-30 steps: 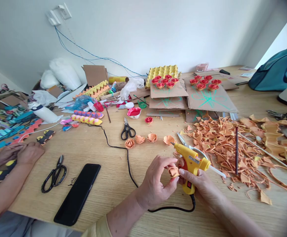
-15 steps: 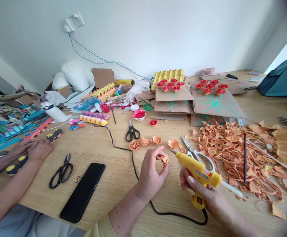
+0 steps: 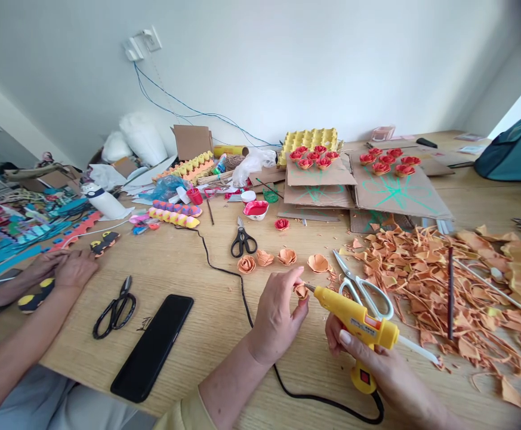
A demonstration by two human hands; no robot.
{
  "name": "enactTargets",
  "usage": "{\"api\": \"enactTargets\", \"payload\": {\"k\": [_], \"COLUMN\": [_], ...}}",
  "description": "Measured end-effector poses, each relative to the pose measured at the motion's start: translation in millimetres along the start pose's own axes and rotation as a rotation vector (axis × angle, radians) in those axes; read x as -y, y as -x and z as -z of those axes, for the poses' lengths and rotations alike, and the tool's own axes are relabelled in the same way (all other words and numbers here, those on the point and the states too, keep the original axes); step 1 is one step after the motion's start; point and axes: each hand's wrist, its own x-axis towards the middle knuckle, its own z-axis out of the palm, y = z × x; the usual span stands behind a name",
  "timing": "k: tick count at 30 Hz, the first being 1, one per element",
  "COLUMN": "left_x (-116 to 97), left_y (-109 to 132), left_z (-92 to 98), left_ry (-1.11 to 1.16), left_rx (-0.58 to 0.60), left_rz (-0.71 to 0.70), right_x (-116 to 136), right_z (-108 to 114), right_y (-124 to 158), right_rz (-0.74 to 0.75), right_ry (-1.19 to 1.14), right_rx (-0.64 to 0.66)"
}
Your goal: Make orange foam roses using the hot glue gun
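Between the thumb and fingers of my left hand (image 3: 278, 316) is a small orange paper flower (image 3: 301, 291), partly covered by the fingers. My right hand (image 3: 376, 358) grips a yellow hot glue gun (image 3: 354, 313), with a white glue stick (image 3: 419, 349) poking out of its back. The nozzle tip is at the flower's right edge; whether glue is coming out is too small to tell. Beyond my left hand, several orange flowers (image 3: 246, 264) sit in a row. White-handled scissors (image 3: 367, 286) lie behind the gun.
A heap of orange scraps (image 3: 412, 263) spreads on the right. Red flowers (image 3: 313, 156) stand on cardboard (image 3: 397, 191) at the back, near a cup of red paint (image 3: 255, 208). A phone (image 3: 153, 346) and black scissors (image 3: 116, 307) lie left; another person's hands (image 3: 74, 269) work beyond them.
The glue gun's nozzle has moved left and down to the small flower, closing the gap between them. The whole view has shifted slightly; the left hand keeps its hold.
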Motion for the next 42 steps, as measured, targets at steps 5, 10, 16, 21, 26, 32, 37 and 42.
{"api": "enactTargets", "payload": {"k": [5,10,16,21,26,32,37,42], "left_x": [-2,-2,-3,-9,-19,-28,-26,-24], "left_y": [-5,-4,-6,-6,2,7,8,8], "left_z": [4.4,3.4,1.6,1.6,-1.6,-4.2,-5.7,-5.1], "left_ry": [-0.074,-0.006,0.163,0.321,0.473,0.489,0.499,0.499], "left_rx": [0.022,0.044,-0.01,0.023,0.107,0.152,0.19,0.209], "left_rz": [-0.067,-0.024,0.166,0.269,0.279,0.215,0.179,0.146], "right_x": [-7,-13,-9,-7,-10,-7,-6,-8], "right_z": [1,1,1,1,-2,-5,-5,-5], "right_y": [-1,-1,0,-5,-12,-13,-14,-13], "right_rz": [-0.007,-0.005,0.039,0.047,-0.026,-0.062,-0.094,-0.107], "right_ry": [-0.038,-0.138,-0.397,-0.571,-0.57,-0.584,-0.636,-0.664], "right_rx": [-0.002,0.048,0.026,-0.158,-0.294,-0.258,-0.261,-0.239]}}
